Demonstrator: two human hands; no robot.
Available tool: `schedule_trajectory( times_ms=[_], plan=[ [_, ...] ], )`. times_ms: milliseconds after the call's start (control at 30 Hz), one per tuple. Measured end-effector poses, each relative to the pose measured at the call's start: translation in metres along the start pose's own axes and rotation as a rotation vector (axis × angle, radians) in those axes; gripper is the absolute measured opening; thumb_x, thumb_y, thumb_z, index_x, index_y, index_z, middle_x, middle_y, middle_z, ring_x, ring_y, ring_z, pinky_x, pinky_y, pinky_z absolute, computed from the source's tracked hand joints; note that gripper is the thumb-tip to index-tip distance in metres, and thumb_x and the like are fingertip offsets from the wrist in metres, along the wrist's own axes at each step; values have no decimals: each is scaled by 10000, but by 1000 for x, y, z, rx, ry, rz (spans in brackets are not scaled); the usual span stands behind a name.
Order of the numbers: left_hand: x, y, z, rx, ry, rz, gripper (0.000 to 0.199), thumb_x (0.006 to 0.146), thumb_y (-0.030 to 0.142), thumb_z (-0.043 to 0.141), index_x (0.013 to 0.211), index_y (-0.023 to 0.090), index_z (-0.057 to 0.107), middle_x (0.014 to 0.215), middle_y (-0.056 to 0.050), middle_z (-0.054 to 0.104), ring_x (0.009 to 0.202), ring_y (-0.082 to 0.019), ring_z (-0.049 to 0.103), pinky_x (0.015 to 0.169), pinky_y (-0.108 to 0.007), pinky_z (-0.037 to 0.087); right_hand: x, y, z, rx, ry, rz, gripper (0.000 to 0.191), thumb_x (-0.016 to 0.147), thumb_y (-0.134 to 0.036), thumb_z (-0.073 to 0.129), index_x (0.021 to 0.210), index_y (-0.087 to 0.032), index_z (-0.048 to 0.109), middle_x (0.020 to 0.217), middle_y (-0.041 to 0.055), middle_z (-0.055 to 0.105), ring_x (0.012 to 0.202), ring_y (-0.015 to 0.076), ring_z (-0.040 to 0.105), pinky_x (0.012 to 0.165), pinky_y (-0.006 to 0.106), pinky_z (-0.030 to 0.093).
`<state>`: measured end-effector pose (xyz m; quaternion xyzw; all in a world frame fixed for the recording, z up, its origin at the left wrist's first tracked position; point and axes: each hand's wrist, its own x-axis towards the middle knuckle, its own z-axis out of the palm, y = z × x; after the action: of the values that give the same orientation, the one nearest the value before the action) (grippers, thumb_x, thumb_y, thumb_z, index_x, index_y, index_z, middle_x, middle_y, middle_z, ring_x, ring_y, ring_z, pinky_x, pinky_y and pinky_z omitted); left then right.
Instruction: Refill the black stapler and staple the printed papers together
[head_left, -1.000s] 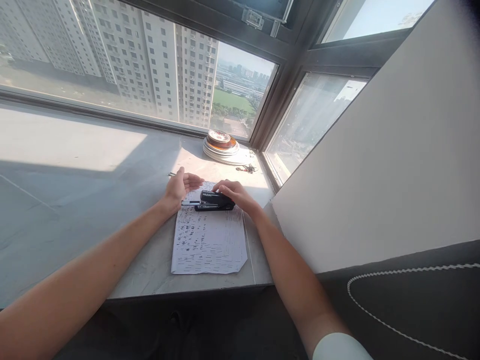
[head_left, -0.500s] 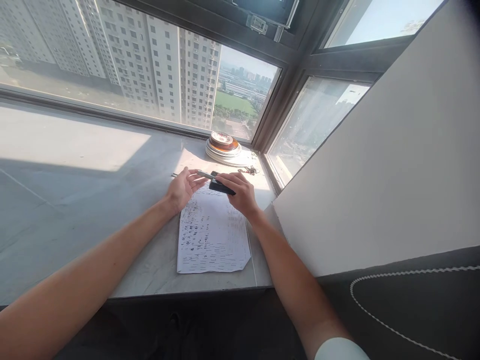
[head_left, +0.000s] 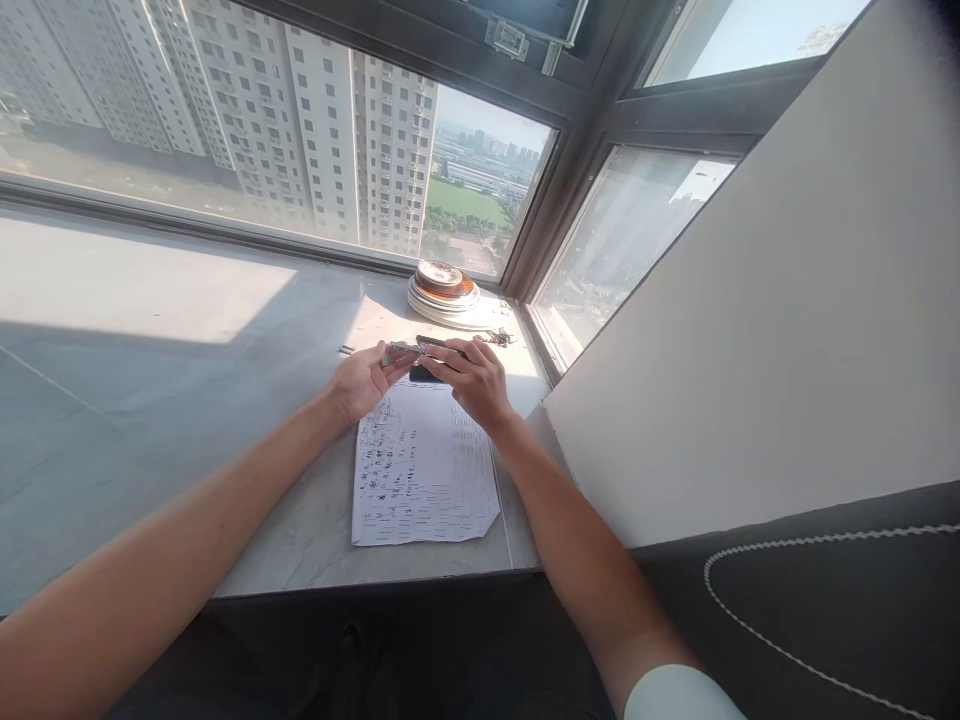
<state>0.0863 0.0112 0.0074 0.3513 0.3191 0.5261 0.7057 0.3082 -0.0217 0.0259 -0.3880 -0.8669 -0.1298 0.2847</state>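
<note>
Over the top end of a handwritten paper sheet (head_left: 427, 460), both hands meet at a black object that looks like an opened stapler (head_left: 426, 374). My right hand (head_left: 480, 382) is closed on it from the right, fingers over its upper black part. A slim grey metal part (head_left: 401, 348) points out of it to the left. My left hand (head_left: 361, 382), palm partly up, pinches that grey part between thumb and fingers. How the pieces join is hidden by the fingers. Small grey strips (head_left: 346, 350) lie on the sill just left of my left hand.
A stack of plates or round dishes (head_left: 442, 295) stands in the window corner, with a small dark bunch, perhaps keys (head_left: 496, 338), before it. A white wall (head_left: 750, 300) slants along the right. A beaded cord (head_left: 712, 590) hangs at the lower right.
My right hand has tilted the stapler, and its black upper part now stands further from the lower part. My left hand has shifted slightly left and down, uncovering more of the grey strips.
</note>
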Motion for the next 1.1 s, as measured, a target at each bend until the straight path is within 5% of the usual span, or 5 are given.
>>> schedule_trajectory(
  times_ms=[367,567,833,967,1100],
  plan=[
    [-10,3,4,276,75,282,198,1049,276,537,1151,149,649,1165,-165,760,1112,-259,744,1090,-498,545,-5,-1,5,314,240,380,340,948,-134,598,1225,-272,738,1224,58,725,1115,252,619,983,431,516],
    [-31,16,14,661,247,574,305,984,488,640,1090,210,703,1082,-85,787,1018,-239,757,983,-406,583,-3,-2,3,678,83,573,169,834,-314,770,968,-214,746,1013,44,689,893,200,635,806,333,500],
    [-40,17,9,1106,219,907,224,922,479,726,913,267,797,908,-33,802,838,-237,740,832,-351,542,0,-10,10,706,-112,353,263,785,-340,884,985,-217,765,1012,39,695,948,211,642,843,328,499],
    [-36,16,9,1254,37,1115,224,953,433,710,857,243,780,744,-9,758,651,-173,661,662,-300,464,3,-9,-3,628,159,249,522,797,-449,899,1256,-277,723,1229,81,685,1185,272,597,1015,441,498],
    [-36,14,14,1344,-101,1271,215,1000,367,667,871,213,743,689,1,708,630,-150,621,623,-283,423,5,-14,-13,685,288,109,277,937,-441,770,1163,-281,771,1117,60,733,1076,237,653,1002,442,529]
  ],
)
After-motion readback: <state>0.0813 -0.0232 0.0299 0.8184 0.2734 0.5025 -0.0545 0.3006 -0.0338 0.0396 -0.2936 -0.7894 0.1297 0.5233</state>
